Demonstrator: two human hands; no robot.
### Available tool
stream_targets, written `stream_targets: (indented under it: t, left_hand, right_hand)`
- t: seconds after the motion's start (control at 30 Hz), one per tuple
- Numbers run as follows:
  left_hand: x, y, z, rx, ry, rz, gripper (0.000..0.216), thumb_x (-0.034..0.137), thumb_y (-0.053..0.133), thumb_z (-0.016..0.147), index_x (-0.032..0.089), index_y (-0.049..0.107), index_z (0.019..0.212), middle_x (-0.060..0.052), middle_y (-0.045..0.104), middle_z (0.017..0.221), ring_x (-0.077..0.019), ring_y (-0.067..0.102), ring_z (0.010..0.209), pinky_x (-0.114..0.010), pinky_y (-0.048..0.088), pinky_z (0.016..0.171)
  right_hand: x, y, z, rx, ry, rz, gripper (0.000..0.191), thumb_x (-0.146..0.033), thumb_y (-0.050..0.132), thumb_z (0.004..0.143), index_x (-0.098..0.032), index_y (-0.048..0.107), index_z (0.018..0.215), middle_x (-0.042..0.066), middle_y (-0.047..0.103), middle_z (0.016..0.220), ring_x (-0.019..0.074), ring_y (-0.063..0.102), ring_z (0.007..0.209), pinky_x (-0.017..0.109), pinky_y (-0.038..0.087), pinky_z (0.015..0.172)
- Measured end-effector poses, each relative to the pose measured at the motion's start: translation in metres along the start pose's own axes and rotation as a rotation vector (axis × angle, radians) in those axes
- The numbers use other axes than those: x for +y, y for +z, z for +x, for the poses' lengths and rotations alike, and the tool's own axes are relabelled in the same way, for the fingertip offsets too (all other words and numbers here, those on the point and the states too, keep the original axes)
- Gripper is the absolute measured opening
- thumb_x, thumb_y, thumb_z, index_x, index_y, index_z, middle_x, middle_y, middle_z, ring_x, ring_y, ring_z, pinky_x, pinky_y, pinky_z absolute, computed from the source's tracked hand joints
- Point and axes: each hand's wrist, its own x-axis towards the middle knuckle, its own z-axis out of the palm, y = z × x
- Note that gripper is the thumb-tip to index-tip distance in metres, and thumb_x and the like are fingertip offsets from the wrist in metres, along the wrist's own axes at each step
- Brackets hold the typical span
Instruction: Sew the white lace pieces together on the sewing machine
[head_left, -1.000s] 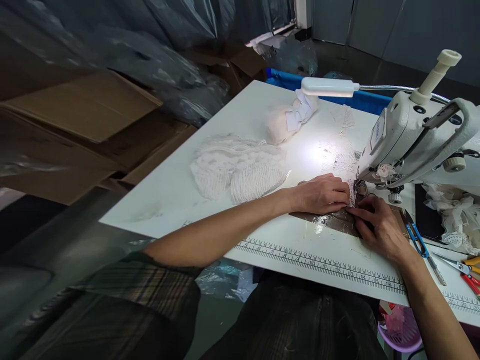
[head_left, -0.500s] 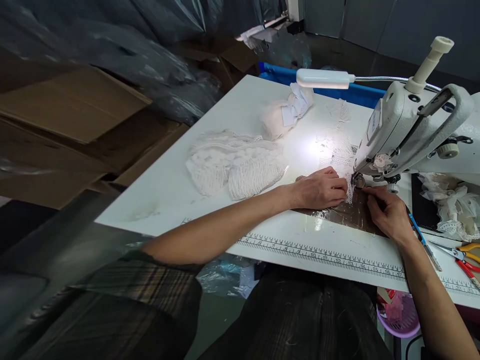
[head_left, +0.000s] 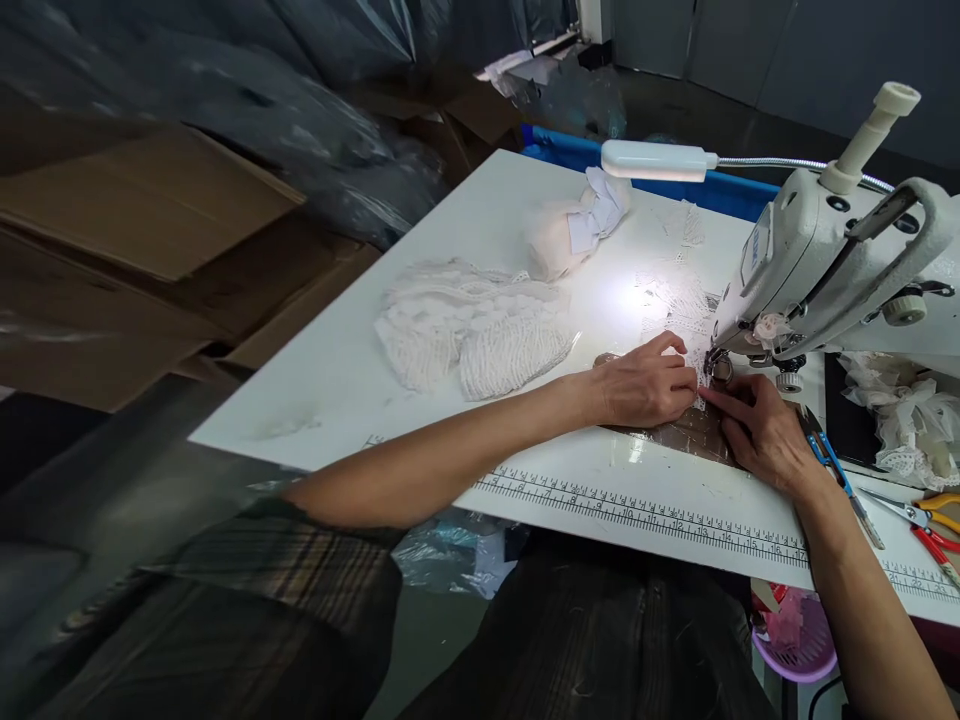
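My left hand rests on the white table with its fingers drawn together on a narrow strip of white lace just left of the presser foot of the white sewing machine. My right hand lies in front of the foot, fingertips pinching the same lace where it meets my left fingers. Both hands sit over a brown taped patch on the tabletop. The lace runs on behind the machine head, under the lamp's glare.
A heap of white lace and a pale fabric bundle lie further left. Blue-handled snips and orange and red tools sit at right. A printed ruler lines the front edge. Cardboard boxes stand left of the table.
My right hand went up to the presser foot half a second ago and has come back down to meet my left fingertips. My left hand stayed on the lace.
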Motion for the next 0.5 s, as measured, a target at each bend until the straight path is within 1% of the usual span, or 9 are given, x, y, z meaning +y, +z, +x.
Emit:
stream_targets:
  t: [0.07, 0.13, 0.2, 0.3, 0.4, 0.5]
  left_hand:
    - [0.005, -0.002, 0.0, -0.003, 0.007, 0.052, 0.032, 0.021, 0.045, 0.096, 0.02, 0.069, 0.076, -0.004, 0.071, 0.082, -0.0164, 0.058, 0.072, -0.042, 0.041, 0.092]
    - [0.008, -0.002, 0.0, 0.006, 0.003, 0.066, 0.03, 0.024, 0.046, 0.094, 0.019, 0.07, 0.076, -0.006, 0.071, 0.083, -0.0179, 0.058, 0.072, -0.043, 0.04, 0.09]
    - [0.009, -0.001, -0.001, 0.012, -0.016, 0.05, 0.029, 0.026, 0.048, 0.092, 0.019, 0.071, 0.078, -0.007, 0.072, 0.086, -0.0184, 0.058, 0.072, -0.042, 0.04, 0.088]
    - [0.008, -0.001, -0.003, -0.012, -0.043, 0.019, 0.027, 0.029, 0.048, 0.091, 0.02, 0.071, 0.08, -0.006, 0.072, 0.092, -0.0191, 0.059, 0.075, -0.041, 0.038, 0.088]
    - [0.005, -0.001, -0.003, -0.04, -0.06, 0.001, 0.026, 0.031, 0.049, 0.091, 0.02, 0.071, 0.084, -0.006, 0.072, 0.095, -0.0195, 0.059, 0.077, -0.042, 0.037, 0.091]
    - [0.003, -0.001, -0.004, -0.037, -0.072, -0.014, 0.027, 0.032, 0.049, 0.09, 0.018, 0.072, 0.091, -0.007, 0.072, 0.099, -0.0207, 0.059, 0.079, -0.042, 0.037, 0.091]
  right_hand:
    - [-0.001, -0.002, 0.002, -0.026, -0.052, -0.064, 0.041, -0.024, 0.045, 0.091, -0.027, 0.067, 0.125, 0.012, 0.06, 0.108, 0.0209, 0.059, 0.086, 0.035, 0.056, 0.07]
    - [-0.002, -0.004, 0.003, -0.038, -0.051, -0.098, 0.041, -0.024, 0.044, 0.092, -0.027, 0.067, 0.126, 0.013, 0.06, 0.108, 0.0211, 0.059, 0.087, 0.035, 0.056, 0.069]
    - [-0.004, -0.005, 0.004, -0.061, -0.028, -0.116, 0.041, -0.025, 0.044, 0.092, -0.027, 0.067, 0.127, 0.012, 0.061, 0.108, 0.021, 0.059, 0.088, 0.034, 0.057, 0.069]
    - [-0.008, -0.005, 0.005, -0.084, 0.01, -0.123, 0.042, -0.024, 0.045, 0.091, -0.027, 0.066, 0.127, 0.012, 0.061, 0.108, 0.0204, 0.06, 0.086, 0.032, 0.056, 0.067]
    - [-0.012, -0.003, 0.007, -0.073, 0.05, -0.14, 0.042, -0.024, 0.045, 0.091, -0.027, 0.067, 0.126, 0.012, 0.061, 0.106, 0.0199, 0.06, 0.083, 0.03, 0.055, 0.063]
    - [-0.014, 0.0, 0.01, -0.054, 0.096, -0.164, 0.042, -0.024, 0.044, 0.091, -0.027, 0.067, 0.126, 0.012, 0.061, 0.103, 0.0192, 0.06, 0.078, 0.028, 0.051, 0.058]
